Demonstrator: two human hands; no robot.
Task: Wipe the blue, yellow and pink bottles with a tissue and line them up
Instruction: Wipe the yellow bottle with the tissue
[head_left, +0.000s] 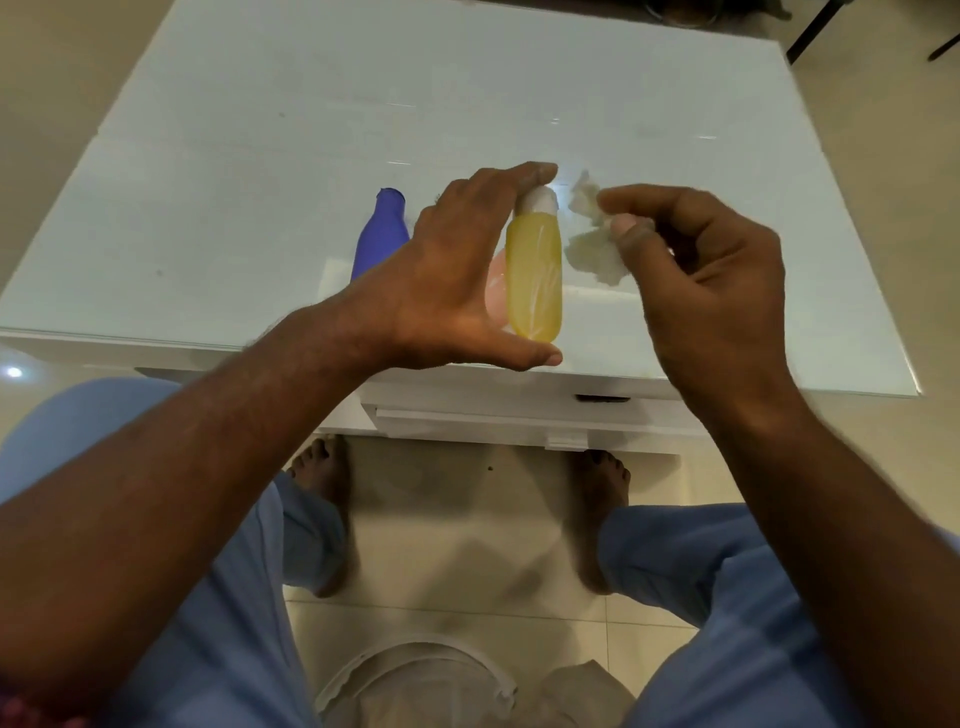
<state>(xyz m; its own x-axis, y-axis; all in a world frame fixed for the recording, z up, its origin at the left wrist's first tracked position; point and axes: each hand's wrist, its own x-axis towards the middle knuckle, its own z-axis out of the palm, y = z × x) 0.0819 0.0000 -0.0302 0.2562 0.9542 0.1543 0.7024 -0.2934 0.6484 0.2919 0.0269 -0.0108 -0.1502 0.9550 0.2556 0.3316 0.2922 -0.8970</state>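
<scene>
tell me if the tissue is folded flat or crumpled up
Crumpled. The tissue is a ragged, bunched wad pinched in the fingers of the right hand, beside the yellow bottle that the left hand holds.
</scene>
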